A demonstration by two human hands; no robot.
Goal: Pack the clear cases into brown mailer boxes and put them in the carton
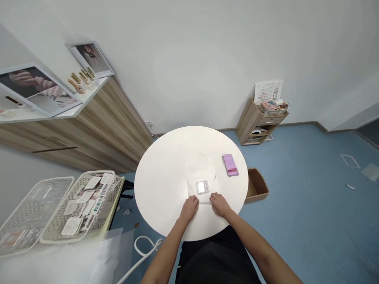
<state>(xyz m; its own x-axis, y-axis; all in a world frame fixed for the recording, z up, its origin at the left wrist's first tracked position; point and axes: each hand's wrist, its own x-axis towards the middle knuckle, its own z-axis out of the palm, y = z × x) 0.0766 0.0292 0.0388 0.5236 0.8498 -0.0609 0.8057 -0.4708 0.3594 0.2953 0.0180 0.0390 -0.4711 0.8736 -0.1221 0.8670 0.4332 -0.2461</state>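
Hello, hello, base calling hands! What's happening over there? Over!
Left hand and right hand on white sheet. Small clear case on it, between them. Blurred pink packet beyond, not blocking.

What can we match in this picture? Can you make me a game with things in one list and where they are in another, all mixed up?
Things:
1. clear plastic case
2. pink packet
3. cardboard box
4. basket of cards

Places:
A. on the floor beside the round white table
B. on a pale yellow board at the left
C. on a white sheet, just past the left hand and right hand
D. on the table, right of the sheet

Pairs: 1-C, 2-D, 3-A, 4-B
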